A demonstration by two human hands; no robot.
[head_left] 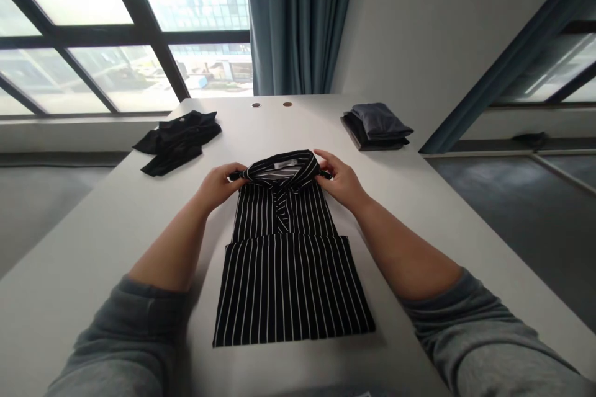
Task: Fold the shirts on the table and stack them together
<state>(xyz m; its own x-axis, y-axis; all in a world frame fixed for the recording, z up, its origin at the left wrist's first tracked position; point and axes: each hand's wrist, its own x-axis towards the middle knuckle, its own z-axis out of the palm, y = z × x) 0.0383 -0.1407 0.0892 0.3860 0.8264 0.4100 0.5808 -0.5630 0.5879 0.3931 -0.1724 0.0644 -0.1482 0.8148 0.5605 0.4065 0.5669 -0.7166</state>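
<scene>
A black shirt with white stripes (293, 285) lies face up on the white table, its sides narrow and its lower part folded up over the front. Its collar (305, 167) points away from me, with a pale label inside the neck. My left hand (221, 185) pinches the shirt at the left shoulder beside the collar, thumb and fingers closed on the cloth. On the opposite shoulder, my right hand (342, 183) grips the fabric in the same way. Both shoulder edges look slightly raised by the fingers.
A loose heap of black clothing (181, 136) lies at the table's far left. Folded dark garments (379, 121) are stacked at the far right. Two round holes mark the back of the white table (261, 130). Behind it hang a blue curtain (298, 25) and windows.
</scene>
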